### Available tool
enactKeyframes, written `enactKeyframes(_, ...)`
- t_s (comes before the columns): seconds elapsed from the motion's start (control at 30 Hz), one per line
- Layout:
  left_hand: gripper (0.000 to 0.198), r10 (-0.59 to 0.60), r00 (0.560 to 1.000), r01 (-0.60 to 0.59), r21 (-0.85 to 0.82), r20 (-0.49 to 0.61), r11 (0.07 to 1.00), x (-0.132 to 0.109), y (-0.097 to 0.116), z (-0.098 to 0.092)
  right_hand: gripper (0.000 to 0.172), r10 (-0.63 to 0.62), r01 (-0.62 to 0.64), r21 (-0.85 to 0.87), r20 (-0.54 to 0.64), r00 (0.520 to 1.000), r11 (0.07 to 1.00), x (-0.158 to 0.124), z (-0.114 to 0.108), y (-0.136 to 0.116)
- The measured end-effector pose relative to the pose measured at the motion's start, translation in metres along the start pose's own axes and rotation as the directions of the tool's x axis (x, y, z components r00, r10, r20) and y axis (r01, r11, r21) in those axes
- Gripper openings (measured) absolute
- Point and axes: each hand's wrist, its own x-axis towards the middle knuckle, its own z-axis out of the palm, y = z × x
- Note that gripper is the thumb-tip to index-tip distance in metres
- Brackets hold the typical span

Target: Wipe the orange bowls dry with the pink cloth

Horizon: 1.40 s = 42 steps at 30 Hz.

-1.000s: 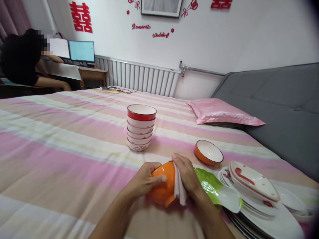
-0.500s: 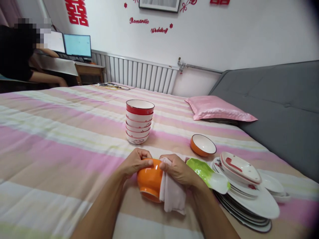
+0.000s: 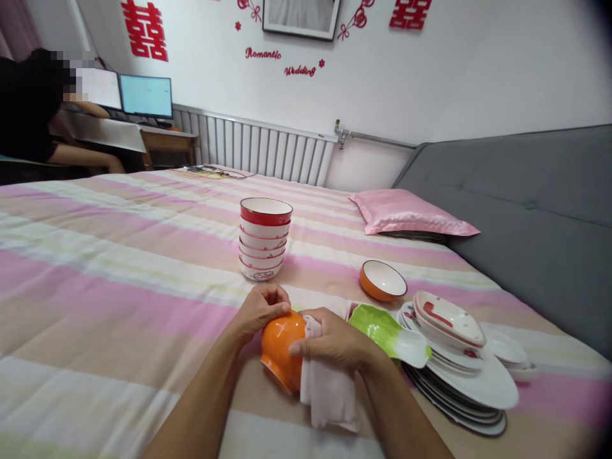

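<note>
Left hand [image 3: 261,309] curls closed over the far side of a tipped orange bowl [image 3: 280,347] at near centre. Right hand [image 3: 335,341] presses a white cloth [image 3: 329,395] to its right side, fingers closed on the fabric. Wiping is in hand; turning the glazed bowl would call for a firm left grip. Right: leaf-shaped green dish [image 3: 382,325], stacked plates [image 3: 478,389]. Beyond: stacked bowls [image 3: 264,239] on the striped bedsheet [image 3: 119,287], pink pillow [image 3: 406,213], radiator [image 3: 268,150].
</note>
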Motion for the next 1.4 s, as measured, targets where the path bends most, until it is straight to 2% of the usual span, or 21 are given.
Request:
enactKeyframes(0.1,0.049,0.006,0.998,-0.008,-0.025,-0.064,1.0,0.002,-0.005,0.003,0.032,-0.005,0.003,0.057,0.042,0.999,0.998,0.003,-0.003,0.005)
enactKeyframes(0.27,0.05,0.035,0.974,-0.037,-0.006,-0.225,0.999,0.005,-0.013,0.007,0.035,-0.019,0.017,0.125,0.02,1.0,0.992,0.005,-0.004,0.009)
enactKeyframes(0.53,0.055,0.04,0.941,-0.028,0.04,-0.337,0.999,0.006,-0.014,0.006,0.033,-0.042,0.047,0.137,-0.038,0.998,0.989,0.004,-0.001,0.009)
enactKeyframes(0.67,0.058,0.053,0.937,-0.035,0.059,-0.345,0.998,0.008,-0.015,0.004,0.032,-0.055,0.067,0.204,-0.067,0.996,0.977,0.004,0.0,0.012)
enactKeyframes(0.93,0.057,0.011,0.963,-0.004,0.028,-0.27,1.0,0.008,-0.016,0.007,0.03,-0.069,0.097,0.225,-0.126,0.99,0.97,0.002,0.006,0.014)
enactKeyframes(1.07,0.053,-0.03,0.96,-0.005,-0.125,-0.278,0.992,0.01,-0.026,0.003,0.03,-0.097,0.138,0.219,-0.189,0.977,0.966,0.002,0.013,0.013)
enactKeyframes(1.17,0.056,-0.152,0.927,0.016,-0.369,-0.342,0.929,0.006,-0.035,-0.005,0.033,-0.134,0.205,0.23,-0.288,0.948,0.951,0.003,0.02,0.017)
enactKeyframes(1.2,0.057,-0.158,0.922,0.009,-0.389,-0.353,0.921,0.002,-0.036,-0.007,0.035,-0.145,0.226,0.225,-0.327,0.934,0.948,0.004,0.024,0.019)
enactKeyframes(1.23,0.057,-0.153,0.917,-0.005,-0.394,-0.369,0.919,-0.003,-0.037,-0.008,0.037,-0.161,0.256,0.193,-0.405,0.9,0.947,0.005,0.027,0.021)
enactKeyframes(1.27,0.055,-0.143,0.912,-0.024,-0.397,-0.385,0.917,-0.011,-0.037,-0.008,0.038,-0.188,0.29,0.126,-0.512,0.838,0.949,0.006,0.032,0.024)
enactKeyframes(1.4,0.047,-0.129,0.912,-0.036,-0.39,-0.389,0.92,-0.058,-0.031,0.005,0.037,-0.262,0.336,-0.001,-0.632,0.73,0.942,0.004,0.061,0.038)
